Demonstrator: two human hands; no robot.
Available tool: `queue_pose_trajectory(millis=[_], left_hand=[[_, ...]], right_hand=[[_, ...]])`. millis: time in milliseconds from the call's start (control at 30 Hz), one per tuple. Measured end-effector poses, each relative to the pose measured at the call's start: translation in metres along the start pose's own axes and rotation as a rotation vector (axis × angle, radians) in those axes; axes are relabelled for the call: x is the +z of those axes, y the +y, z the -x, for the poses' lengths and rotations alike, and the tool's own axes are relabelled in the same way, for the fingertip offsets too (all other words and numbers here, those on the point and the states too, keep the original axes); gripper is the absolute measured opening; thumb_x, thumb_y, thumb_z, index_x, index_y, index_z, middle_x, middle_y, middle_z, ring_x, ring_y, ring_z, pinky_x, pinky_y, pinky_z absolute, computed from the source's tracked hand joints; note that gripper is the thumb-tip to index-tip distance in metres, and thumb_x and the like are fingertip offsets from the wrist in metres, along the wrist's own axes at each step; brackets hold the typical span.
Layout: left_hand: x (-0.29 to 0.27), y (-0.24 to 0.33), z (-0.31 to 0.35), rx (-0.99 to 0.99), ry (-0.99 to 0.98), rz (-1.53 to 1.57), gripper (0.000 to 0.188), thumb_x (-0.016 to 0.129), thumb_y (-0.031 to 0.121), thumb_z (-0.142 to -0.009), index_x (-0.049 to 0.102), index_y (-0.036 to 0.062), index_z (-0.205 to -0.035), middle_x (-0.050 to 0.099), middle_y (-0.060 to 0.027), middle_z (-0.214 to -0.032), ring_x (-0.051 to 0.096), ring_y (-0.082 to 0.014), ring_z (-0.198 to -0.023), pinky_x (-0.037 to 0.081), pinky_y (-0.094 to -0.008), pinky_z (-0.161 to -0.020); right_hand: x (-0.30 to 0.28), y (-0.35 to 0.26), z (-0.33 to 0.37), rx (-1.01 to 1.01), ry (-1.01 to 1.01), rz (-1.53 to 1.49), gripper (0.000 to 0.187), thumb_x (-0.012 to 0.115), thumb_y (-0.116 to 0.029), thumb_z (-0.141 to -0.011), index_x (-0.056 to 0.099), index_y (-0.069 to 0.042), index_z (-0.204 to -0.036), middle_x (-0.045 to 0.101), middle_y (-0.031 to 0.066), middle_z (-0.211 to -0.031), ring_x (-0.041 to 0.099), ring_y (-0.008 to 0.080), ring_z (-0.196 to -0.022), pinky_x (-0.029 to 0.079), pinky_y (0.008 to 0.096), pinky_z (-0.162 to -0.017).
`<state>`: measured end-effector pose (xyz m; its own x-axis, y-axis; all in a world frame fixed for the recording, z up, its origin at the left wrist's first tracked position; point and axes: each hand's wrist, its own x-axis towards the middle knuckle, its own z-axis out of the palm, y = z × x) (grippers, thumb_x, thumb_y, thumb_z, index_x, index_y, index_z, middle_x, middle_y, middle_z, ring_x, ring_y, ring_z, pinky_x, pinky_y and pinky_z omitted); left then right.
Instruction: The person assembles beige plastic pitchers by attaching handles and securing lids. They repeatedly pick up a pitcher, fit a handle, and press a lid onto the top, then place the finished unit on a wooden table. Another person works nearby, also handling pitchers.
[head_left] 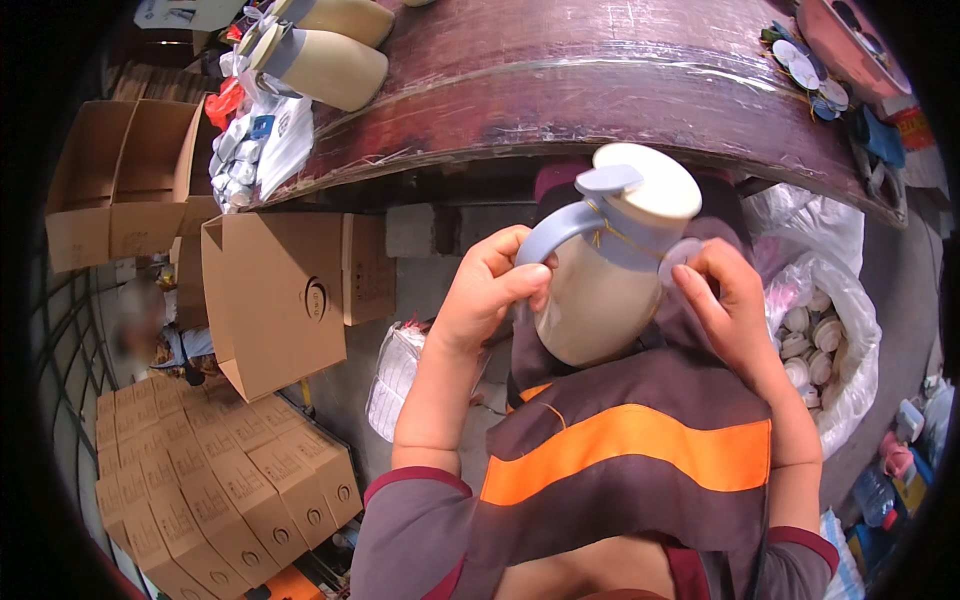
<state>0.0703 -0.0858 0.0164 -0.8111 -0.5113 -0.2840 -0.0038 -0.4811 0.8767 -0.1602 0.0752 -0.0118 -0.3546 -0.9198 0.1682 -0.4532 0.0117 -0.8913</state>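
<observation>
A beige vacuum jug (600,300) with a blue-grey collar and handle and a cream lid stands tilted at my lap, below the table edge. My left hand (492,288) is closed around the lower part of its handle. A thin gold cord (608,226) is looped at the top of the handle and runs across the collar. On the jug's other side, my right hand (725,295) pinches a round pale tag (678,262) between thumb and fingers, close against the collar. The tag looks slightly blurred.
A dark red table (560,110) carries more beige jugs (335,68) at left and round tags (800,65) beside a pink basin (850,45) at right. Open cartons (275,300) and stacked boxes (210,480) fill the left. A plastic bag of lids (815,335) stands at right.
</observation>
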Motion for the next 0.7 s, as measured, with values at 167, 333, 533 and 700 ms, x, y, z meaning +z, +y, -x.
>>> queue_pose_trajectory(millis=[167, 333, 533, 700], left_hand=[[0.007, 0.031, 0.013, 0.241, 0.121, 0.008, 0.036, 0.06, 0.017, -0.093, 0.051, -0.0038, -0.122, 0.059, -0.0072, -0.089, 0.057, -0.0125, -0.076, 0.049, -0.0264, -0.068], [-0.014, 0.054, -0.006, 0.561, 0.248, -0.245, 0.04, 0.059, 0.016, -0.095, 0.05, -0.0049, -0.127, 0.061, -0.0061, -0.092, 0.059, -0.0134, -0.082, 0.048, -0.0271, -0.077], [-0.081, 0.074, -0.041, 0.638, 0.519, -0.483, 0.037, 0.063, 0.015, -0.092, 0.053, -0.0007, -0.124, 0.06, -0.003, -0.091, 0.058, -0.0112, -0.08, 0.049, -0.0276, -0.077], [-0.08, 0.087, -0.024, 0.708, 0.461, -0.227, 0.03, 0.061, 0.011, -0.093, 0.054, -0.0015, -0.119, 0.055, -0.0023, -0.077, 0.052, -0.0091, -0.065, 0.047, -0.024, -0.059]], right_hand=[[0.006, 0.0, -0.006, 0.05, -0.112, 0.0, 0.017, 0.068, -0.013, -0.084, 0.06, -0.003, -0.095, 0.059, 0.0102, -0.093, 0.058, 0.0216, -0.071, 0.047, 0.0309, -0.065], [0.015, 0.004, 0.006, 0.143, -0.337, 0.029, 0.025, 0.066, -0.022, -0.085, 0.061, -0.003, -0.1, 0.061, 0.0105, -0.103, 0.065, 0.0255, -0.083, 0.05, 0.0349, -0.076], [0.02, 0.015, 0.014, 0.147, -0.364, 0.13, 0.026, 0.067, -0.024, -0.084, 0.063, -0.003, -0.099, 0.062, 0.0113, -0.104, 0.064, 0.0286, -0.088, 0.05, 0.0374, -0.077], [0.02, 0.018, 0.015, 0.204, -0.4, 0.139, 0.026, 0.066, -0.025, -0.084, 0.063, -0.004, -0.1, 0.062, 0.0126, -0.103, 0.063, 0.0313, -0.09, 0.05, 0.0391, -0.078]])
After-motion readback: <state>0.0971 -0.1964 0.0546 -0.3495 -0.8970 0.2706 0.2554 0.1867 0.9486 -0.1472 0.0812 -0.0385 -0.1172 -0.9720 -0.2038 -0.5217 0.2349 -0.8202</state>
